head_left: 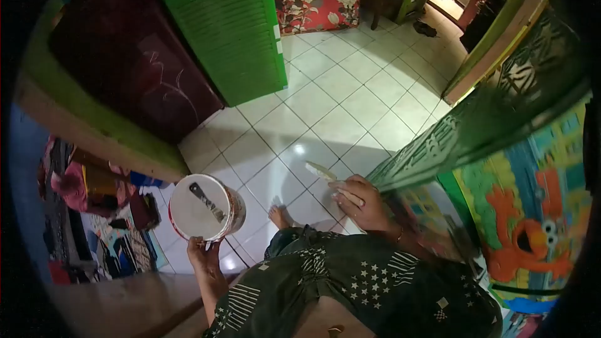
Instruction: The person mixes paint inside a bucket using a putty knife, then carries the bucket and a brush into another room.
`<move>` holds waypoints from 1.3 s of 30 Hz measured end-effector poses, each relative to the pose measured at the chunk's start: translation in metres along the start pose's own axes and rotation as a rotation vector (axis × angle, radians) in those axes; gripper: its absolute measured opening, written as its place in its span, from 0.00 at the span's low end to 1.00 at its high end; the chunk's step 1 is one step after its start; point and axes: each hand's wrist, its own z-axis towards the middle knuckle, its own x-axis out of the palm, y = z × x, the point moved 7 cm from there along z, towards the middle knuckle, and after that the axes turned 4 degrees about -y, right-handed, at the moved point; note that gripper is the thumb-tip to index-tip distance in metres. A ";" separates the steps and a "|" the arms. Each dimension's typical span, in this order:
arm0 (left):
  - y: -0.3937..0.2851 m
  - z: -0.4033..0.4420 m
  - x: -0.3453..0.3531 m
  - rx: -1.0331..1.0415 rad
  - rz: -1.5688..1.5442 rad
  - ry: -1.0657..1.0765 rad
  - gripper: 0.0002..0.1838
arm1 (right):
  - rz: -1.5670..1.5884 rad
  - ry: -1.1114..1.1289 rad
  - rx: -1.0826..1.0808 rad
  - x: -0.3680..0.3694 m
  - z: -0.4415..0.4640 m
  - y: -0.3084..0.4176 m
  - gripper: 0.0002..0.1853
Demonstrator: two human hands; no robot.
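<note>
My left hand [205,258] grips the near rim of a round white bucket [235,213] with red and printed markings on its side. Inside the bucket shows a smooth whitish surface [188,209]. On it lies a putty knife [206,202] with a black handle and a white-smeared metal blade. Closed around the handle of a pale hand tool [320,170], my right hand [362,203] is out over the floor to the right. The tool's far end looks whitish; its exact kind is unclear.
A green louvred door [219,37] and a dark red refrigerator-like panel [131,56] stand at left. A green patterned curtain [451,131] hangs close on the right, near a colourful cartoon-printed surface [532,225]. White tiles [338,94] cover the floor; clothes [125,250] lie lower left.
</note>
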 end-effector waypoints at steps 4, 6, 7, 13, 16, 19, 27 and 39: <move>-0.017 0.066 0.045 -0.004 0.177 0.164 0.20 | -0.026 -0.156 0.068 0.000 0.025 -0.038 0.11; -0.023 0.099 0.078 0.075 0.389 0.349 0.20 | -0.072 -0.214 0.181 -0.001 0.047 -0.043 0.11; -0.030 0.114 0.095 0.191 0.550 0.503 0.20 | -0.068 -0.250 0.244 -0.001 0.052 -0.049 0.10; -0.017 0.203 0.204 -0.231 0.291 0.454 0.24 | -0.133 -0.490 0.337 -0.010 0.111 -0.065 0.10; 0.004 0.207 0.282 -0.262 0.355 0.494 0.24 | -0.140 -0.585 0.403 -0.025 0.115 -0.084 0.11; 0.027 0.207 0.359 -0.225 0.433 0.571 0.22 | -0.173 -0.693 0.455 -0.045 0.120 -0.105 0.10; 0.093 0.185 0.554 -0.398 0.462 0.766 0.23 | 0.147 -1.077 0.683 -0.104 0.147 -0.204 0.08; 0.204 0.198 0.761 -0.446 0.648 0.723 0.17 | -0.144 -1.294 0.680 -0.224 0.206 -0.270 0.07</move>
